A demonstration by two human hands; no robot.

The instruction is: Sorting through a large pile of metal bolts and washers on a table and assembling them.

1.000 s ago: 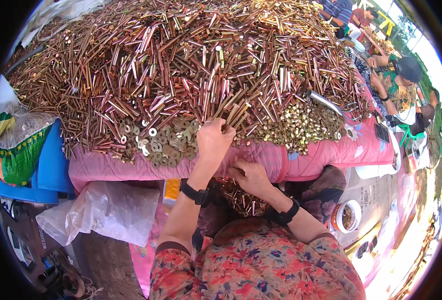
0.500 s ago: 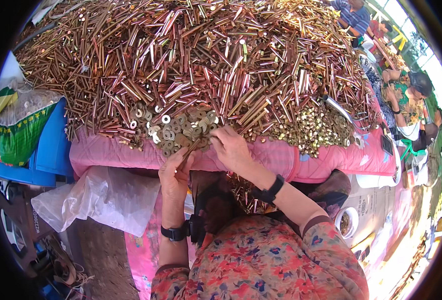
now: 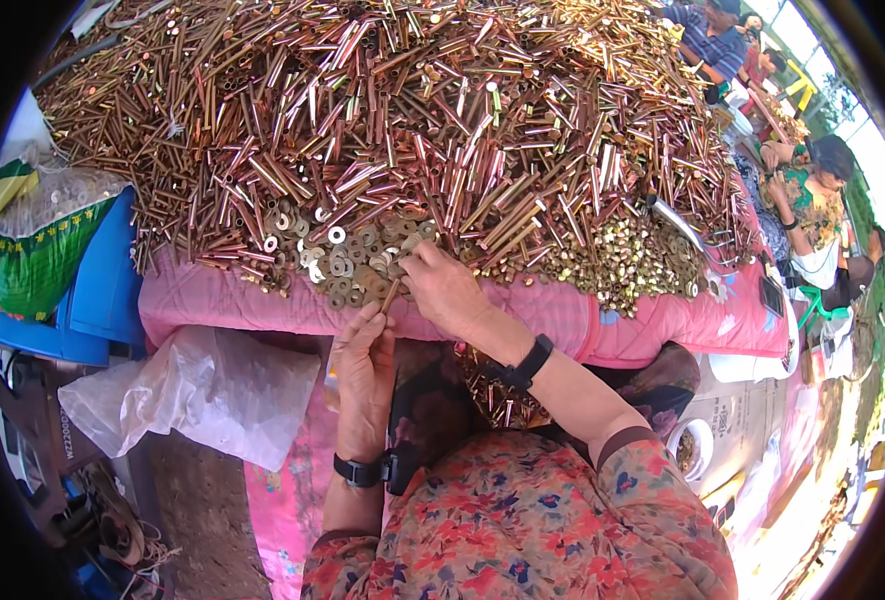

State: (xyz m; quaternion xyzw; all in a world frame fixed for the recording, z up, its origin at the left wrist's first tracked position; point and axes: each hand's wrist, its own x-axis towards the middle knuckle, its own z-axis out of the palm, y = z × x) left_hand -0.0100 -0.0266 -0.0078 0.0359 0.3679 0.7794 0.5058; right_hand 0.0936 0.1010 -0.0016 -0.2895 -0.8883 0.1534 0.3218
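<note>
My left hand [image 3: 363, 350] is closed in a pinch around a slim brass-coloured metal rod [image 3: 391, 297], which points up toward the washers. Close by on the right, my right hand [image 3: 445, 290] has its fingertips pressed together at the right edge of a heap of flat metal washers [image 3: 341, 268]. Whatever those fingertips pinch is hidden. A large mound of coppery metal tubes and rods [image 3: 363, 130] spreads out beyond both hands. Small brassy nuts [image 3: 618, 265] lie piled to the right of my right hand.
A pink quilted cover [image 3: 233, 300] lines the near edge. On the left stand a blue container [image 3: 103, 275] and a green-and-white sack [image 3: 43, 240]; a clear plastic bag [image 3: 213, 385] hangs below. A curved metal handle [image 3: 678, 222] lies right. Another person [image 3: 813, 195] sits at far right.
My right hand has shifted left, its fingertips moving over the washers. My left hand has moved slightly right and down, and its rod now points more steeply upward.
</note>
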